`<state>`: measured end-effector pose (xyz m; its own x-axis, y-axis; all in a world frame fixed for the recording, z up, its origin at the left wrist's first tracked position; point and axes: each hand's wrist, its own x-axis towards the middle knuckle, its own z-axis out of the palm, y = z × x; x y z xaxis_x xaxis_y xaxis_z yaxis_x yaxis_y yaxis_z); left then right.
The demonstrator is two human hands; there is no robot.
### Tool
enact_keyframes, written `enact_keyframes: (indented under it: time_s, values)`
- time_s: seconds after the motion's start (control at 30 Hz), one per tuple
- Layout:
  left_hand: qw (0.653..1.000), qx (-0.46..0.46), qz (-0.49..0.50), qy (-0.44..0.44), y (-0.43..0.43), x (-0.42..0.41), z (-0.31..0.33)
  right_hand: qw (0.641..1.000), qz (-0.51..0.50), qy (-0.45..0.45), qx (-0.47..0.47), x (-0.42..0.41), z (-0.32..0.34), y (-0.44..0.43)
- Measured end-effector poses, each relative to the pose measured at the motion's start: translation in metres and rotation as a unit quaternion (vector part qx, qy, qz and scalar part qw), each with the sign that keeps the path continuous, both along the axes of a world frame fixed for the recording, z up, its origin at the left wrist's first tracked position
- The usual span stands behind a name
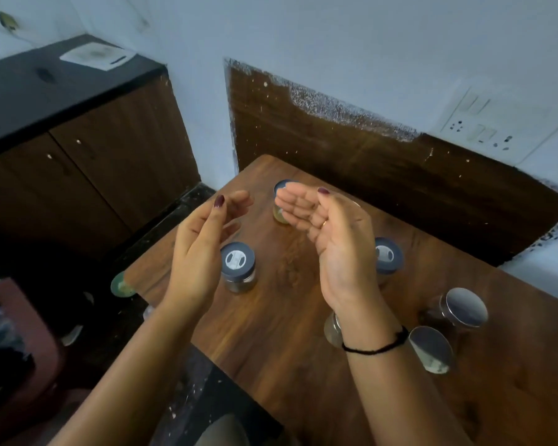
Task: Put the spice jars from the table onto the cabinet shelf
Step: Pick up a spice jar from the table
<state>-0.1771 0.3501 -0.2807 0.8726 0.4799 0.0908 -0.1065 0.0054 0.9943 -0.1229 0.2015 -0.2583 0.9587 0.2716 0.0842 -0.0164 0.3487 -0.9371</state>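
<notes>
Several spice jars stand on the wooden table (271, 333). A grey-lidded jar (238, 267) sits just right of my left hand (197, 249). Another grey-lidded jar (388, 257) shows behind my right hand (332, 233). A jar with yellowish contents (281, 214) stands at the far end, partly hidden by my right fingers. Two steel-lidded jars (463, 307) (430, 349) stand at the right, and a third jar (332, 329) is half hidden by my right wrist. Both hands hover above the table, palms facing each other, fingers relaxed, holding nothing.
A dark wooden cabinet (87, 149) with a black top stands at the left, doors closed, a white tray (97, 56) on it. Wall sockets (484, 123) are at the right. A small green lid (121, 284) lies below the table's left corner.
</notes>
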Motion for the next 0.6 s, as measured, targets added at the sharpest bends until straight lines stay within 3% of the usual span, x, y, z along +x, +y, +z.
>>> enact_keyframes:
  time_s: [0.6]
  values:
    - [0.999, -0.019, -0.005, 0.025, 0.028, 0.036, -0.042, 0.997, -0.016, 0.046, -0.057, 0.020, -0.033, 0.035]
